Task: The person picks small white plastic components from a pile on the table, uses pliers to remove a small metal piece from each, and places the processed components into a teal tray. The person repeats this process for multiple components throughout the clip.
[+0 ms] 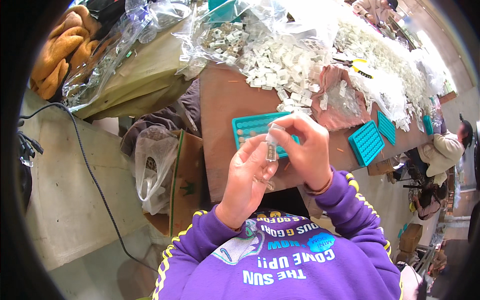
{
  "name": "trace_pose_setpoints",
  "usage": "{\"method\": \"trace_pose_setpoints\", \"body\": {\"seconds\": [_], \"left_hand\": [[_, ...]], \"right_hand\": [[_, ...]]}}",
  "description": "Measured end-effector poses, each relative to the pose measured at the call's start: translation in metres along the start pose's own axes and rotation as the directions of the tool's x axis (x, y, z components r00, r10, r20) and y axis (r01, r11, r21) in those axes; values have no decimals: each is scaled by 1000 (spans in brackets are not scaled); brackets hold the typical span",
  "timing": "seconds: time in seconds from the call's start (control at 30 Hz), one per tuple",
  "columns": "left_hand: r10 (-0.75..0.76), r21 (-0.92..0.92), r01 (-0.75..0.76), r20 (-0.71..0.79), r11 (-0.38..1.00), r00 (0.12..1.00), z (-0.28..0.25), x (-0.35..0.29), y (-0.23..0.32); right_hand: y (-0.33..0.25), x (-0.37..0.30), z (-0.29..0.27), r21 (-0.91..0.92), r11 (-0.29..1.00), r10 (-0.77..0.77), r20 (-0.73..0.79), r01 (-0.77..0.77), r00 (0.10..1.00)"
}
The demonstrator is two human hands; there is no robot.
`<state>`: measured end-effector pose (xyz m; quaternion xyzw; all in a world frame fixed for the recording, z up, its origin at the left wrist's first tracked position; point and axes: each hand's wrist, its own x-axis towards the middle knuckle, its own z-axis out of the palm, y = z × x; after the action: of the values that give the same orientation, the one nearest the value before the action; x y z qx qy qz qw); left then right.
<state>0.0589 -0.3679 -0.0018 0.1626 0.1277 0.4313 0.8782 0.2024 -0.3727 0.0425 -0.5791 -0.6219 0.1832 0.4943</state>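
Both my hands are raised over the near edge of the brown table, fingers pinched together. Between the fingertips of my left hand (pixel 241 182) and my right hand (pixel 311 150) is a small clear plastic part (pixel 271 151) with a darker, metallic-looking inside. Under the curled fingers of my left hand sits a small shiny round piece (pixel 270 185); I cannot tell how firmly it is held. Just behind the hands lies a teal compartment tray (pixel 245 121), partly covered by them, with several small round beige pieces in its left side.
A big heap of small white plastic parts (pixel 272 62) covers the table's far side. Beside it are a pink cloth (pixel 331 82), yellow-and-black pliers (pixel 361 67) and another teal tray (pixel 367 142). A cardboard box (pixel 187 182) with a plastic bag (pixel 154 165) stands left. Other people work at right.
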Motion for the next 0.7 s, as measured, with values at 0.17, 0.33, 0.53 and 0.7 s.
{"method": "trace_pose_setpoints", "body": {"seconds": [0.17, 0.33, 0.53, 0.7], "left_hand": [[-106, -31, 106, -11, 994, 994, 10, 8, -12], [-120, -85, 129, 102, 988, 988, 16, 15, -20], [-196, -18, 197, 10, 980, 980, 35, 29, -46], [-147, 400, 135, 0, 906, 989, 43, 37, -56]], "right_hand": [[10, -15, -15, -206, 878, -456, -93, 431, 885], [22, -17, -47, -136, 831, -534, 78, 539, 842], [45, -20, -75, -241, 768, -590, 94, 593, 802], [53, -30, -93, -227, 869, -441, 54, 441, 896]]}}
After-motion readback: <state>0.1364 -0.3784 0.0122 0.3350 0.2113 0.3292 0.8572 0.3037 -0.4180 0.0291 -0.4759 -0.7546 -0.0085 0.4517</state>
